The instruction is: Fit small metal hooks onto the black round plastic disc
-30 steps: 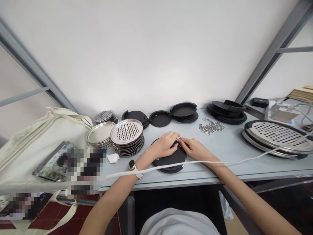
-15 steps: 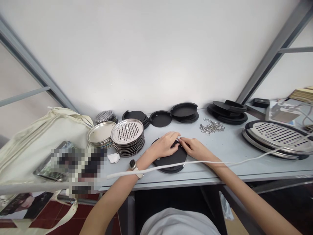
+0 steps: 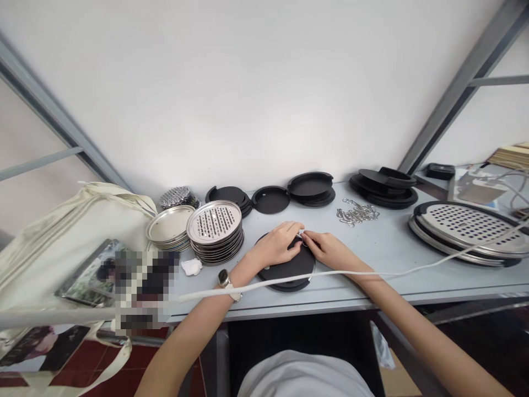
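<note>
A round black dish [image 3: 289, 271] lies on the desk in front of me, with a raised dark rim at its near side. My left hand [image 3: 279, 243] is laid over its far left part, fingers bent round the far edge and thumb on the surface. My right hand [image 3: 328, 248] is at the far right edge, thumb and forefinger pinched on a small shiny wire hook [image 3: 305, 243]. Both hands' fingertips meet at the hook, which they partly hide. Further back to the right lies a pile of similar wire hooks [image 3: 357, 213].
A stack of grater discs [image 3: 217, 225] and a stack of plain metal discs [image 3: 168, 225] stand left. Black dishes [image 3: 270, 200] line the wall. Larger perforated discs [image 3: 471, 223] lie right. A white cable [image 3: 347, 273] crosses before my forearms. A cream bag [image 3: 82, 220] sits far left.
Both hands stay at the dish's far edge with nearly the same grip. The whole view has shifted very slightly.
</note>
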Available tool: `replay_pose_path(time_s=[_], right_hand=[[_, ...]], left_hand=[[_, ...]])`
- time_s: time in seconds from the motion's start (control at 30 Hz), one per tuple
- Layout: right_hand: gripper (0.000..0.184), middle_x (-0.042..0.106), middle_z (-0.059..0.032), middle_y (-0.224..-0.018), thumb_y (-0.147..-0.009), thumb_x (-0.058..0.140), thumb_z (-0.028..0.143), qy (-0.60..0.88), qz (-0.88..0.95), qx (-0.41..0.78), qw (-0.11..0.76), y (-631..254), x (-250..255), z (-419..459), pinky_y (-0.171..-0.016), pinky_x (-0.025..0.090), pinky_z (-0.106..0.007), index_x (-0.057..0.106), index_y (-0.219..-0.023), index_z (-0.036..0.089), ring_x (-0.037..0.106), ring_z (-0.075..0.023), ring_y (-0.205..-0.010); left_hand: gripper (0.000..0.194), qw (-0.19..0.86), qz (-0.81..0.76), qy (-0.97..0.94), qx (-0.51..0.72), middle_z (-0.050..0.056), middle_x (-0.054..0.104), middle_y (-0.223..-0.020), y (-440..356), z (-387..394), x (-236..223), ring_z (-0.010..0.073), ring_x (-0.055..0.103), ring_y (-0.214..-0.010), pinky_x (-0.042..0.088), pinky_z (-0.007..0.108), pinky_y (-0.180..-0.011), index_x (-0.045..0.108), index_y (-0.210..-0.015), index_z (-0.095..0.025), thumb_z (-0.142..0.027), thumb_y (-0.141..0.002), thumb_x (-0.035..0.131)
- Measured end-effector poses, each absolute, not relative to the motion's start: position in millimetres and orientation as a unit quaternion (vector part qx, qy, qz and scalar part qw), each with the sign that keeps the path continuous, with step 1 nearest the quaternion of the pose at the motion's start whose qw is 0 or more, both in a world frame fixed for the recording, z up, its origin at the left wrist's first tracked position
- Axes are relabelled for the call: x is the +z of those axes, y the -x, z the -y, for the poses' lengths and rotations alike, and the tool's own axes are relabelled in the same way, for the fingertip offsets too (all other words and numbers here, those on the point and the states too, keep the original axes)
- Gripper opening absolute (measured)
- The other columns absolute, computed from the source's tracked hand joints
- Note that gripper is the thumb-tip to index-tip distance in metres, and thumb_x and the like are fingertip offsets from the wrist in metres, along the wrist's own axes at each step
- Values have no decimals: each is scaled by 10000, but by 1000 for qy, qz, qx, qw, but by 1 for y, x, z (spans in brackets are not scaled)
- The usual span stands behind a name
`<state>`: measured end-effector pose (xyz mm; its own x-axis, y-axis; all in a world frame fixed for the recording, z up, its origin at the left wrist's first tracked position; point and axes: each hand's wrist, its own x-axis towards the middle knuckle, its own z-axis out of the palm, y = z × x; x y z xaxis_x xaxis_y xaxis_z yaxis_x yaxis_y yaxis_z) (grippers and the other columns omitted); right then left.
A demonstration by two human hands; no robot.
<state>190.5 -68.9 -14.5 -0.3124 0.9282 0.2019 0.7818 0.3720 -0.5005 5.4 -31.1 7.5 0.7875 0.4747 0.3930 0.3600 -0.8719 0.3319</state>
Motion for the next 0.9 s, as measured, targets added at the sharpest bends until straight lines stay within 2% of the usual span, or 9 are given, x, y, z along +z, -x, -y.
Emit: replay_pose_path(time_s=[0.9], right_hand=[[360, 702, -63, -803, -959, 294, 316, 540, 792, 158, 237, -190, -14, 69, -641, 409, -259, 616, -845, 201, 623, -185, -650]], left_hand=[[296, 122, -221, -937, 240, 92, 551, -1117, -6, 31, 7, 215, 518, -1097, 450, 364, -939, 428, -1134, -168, -141, -843, 474]])
